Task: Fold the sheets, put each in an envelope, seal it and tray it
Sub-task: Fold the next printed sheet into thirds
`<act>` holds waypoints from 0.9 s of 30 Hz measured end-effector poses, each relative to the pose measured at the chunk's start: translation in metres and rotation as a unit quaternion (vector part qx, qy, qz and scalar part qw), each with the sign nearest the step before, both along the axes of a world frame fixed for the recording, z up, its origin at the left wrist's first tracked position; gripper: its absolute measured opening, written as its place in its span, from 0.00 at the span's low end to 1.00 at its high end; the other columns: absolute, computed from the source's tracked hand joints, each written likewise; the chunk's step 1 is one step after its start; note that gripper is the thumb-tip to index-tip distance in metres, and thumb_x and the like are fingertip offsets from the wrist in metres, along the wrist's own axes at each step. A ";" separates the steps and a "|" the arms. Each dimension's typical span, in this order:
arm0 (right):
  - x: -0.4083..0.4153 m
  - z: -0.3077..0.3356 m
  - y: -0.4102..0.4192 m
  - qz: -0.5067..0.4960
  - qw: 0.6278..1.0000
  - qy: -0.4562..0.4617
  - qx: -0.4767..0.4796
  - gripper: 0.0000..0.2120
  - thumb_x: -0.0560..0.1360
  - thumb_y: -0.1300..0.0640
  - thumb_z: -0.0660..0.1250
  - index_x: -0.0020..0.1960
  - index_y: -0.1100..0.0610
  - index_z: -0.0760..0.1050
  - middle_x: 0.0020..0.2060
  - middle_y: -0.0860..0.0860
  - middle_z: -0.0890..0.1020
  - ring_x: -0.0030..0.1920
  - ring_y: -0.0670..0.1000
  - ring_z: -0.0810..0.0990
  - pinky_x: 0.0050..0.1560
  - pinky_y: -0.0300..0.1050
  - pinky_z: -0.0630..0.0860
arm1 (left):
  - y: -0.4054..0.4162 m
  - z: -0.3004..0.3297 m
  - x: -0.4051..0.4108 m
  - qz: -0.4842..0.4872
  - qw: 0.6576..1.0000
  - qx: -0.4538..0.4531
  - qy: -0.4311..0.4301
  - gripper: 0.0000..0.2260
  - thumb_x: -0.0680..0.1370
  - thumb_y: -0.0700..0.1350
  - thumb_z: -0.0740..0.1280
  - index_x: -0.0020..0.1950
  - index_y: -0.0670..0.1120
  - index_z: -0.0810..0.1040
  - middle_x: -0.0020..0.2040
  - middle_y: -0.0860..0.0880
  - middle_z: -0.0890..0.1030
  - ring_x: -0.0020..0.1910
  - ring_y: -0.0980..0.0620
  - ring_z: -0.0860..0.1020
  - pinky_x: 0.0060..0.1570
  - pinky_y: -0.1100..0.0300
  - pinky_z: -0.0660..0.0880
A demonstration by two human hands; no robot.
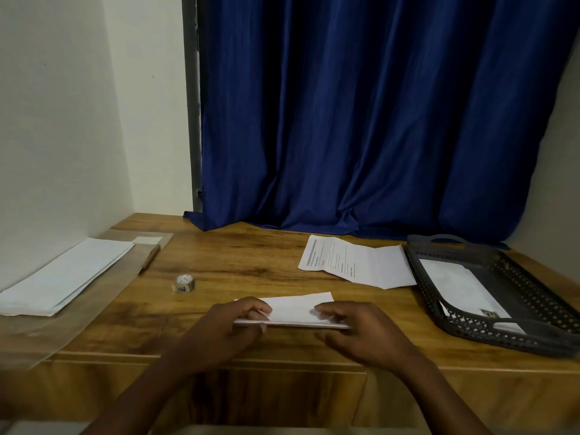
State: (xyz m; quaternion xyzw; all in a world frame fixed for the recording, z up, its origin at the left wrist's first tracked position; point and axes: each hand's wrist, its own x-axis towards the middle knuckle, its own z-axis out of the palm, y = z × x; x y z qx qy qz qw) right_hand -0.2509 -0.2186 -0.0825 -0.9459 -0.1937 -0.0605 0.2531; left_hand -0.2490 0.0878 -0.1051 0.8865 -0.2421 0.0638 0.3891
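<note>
White folded sheet (pixel 295 310) under fingers (pixel 257 309)

bare left hand (pixel 233 324) and right hand (pixel 354 331), forearms unsleeved, no rings.
</note>
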 end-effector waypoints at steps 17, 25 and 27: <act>0.035 -0.035 0.015 -0.129 0.975 -0.051 0.173 0.25 0.73 0.49 0.77 0.67 0.41 0.73 0.60 0.38 0.76 0.58 0.41 0.77 0.56 0.40 0.78 | 0.003 -0.022 0.025 0.173 0.982 -0.034 -0.075 0.21 0.74 0.47 0.75 0.65 0.55 0.74 0.61 0.58 0.73 0.59 0.60 0.71 0.57 0.68 0.68; 0.040 -0.044 0.013 -0.106 0.988 -0.104 0.048 0.15 0.75 0.46 0.72 0.62 0.44 0.81 0.58 0.42 0.76 0.54 0.40 0.76 0.52 0.34 0.76 | 0.003 -0.031 0.028 0.133 0.974 0.158 -0.091 0.25 0.76 0.60 0.51 0.66 0.59 0.79 0.71 0.55 0.75 0.72 0.51 0.69 0.70 0.51 0.66; 0.040 -0.046 0.014 -0.089 0.988 -0.121 0.038 0.09 0.76 0.49 0.71 0.57 0.44 0.83 0.54 0.41 0.79 0.52 0.41 0.77 0.50 0.33 0.75 | -0.005 -0.025 0.023 0.113 0.969 0.210 -0.070 0.33 0.75 0.63 0.43 0.73 0.56 0.73 0.77 0.54 0.69 0.79 0.50 0.60 0.77 0.46 0.54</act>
